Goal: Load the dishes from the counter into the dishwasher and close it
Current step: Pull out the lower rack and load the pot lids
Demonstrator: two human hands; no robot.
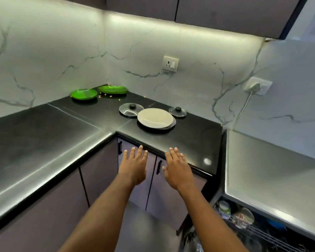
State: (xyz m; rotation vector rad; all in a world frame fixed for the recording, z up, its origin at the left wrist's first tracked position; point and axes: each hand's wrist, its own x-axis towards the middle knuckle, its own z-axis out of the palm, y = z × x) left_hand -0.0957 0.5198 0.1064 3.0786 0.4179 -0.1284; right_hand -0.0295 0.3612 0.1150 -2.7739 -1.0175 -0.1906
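On the black counter (189, 140) lies a pale round plate (155, 118) on top of a darker plate. A glass lid with a black knob (130, 110) lies to its left and a smaller glass lid (177, 111) to its right. Two green plates (84, 93) (113, 89) sit in the far corner. My left hand (135, 165) and my right hand (176, 169) hover in front of the counter edge, fingers straight, holding nothing. The dishwasher rack (244, 220) shows at the bottom right, pulled out, with several dishes in it.
Small crumbs lie near the green plates. Purple cabinet doors with black handles (158, 167) stand below the counter. A grey worktop (271, 179) lies over the dishwasher at right. A plug and cable (253, 87) hang from a wall socket.
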